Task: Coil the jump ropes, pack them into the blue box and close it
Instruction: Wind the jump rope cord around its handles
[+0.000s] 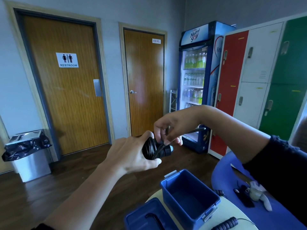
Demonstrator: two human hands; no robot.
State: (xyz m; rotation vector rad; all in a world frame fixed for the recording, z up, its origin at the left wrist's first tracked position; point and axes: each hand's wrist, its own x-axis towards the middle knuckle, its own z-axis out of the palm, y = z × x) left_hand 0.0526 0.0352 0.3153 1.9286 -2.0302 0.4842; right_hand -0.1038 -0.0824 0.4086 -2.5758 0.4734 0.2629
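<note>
My left hand (132,155) grips a black jump rope (150,150) wound into a tight coil around its handles, held up in the air above the floor. My right hand (171,130) pinches a loose strand of that rope just above the coil. Below, the blue box (191,195) stands open and empty on a pale round table (232,211). Its blue lid (142,216) lies beside it at the left, with a black handle on it. A second black rope handle (226,224) lies on the table at the bottom edge.
A blue chair (224,170) at the right carries a phone (236,190) and a small plush toy (259,193). A steel bin (28,156) stands by the restroom door. A drinks fridge (197,83) and coloured lockers (259,72) line the right wall.
</note>
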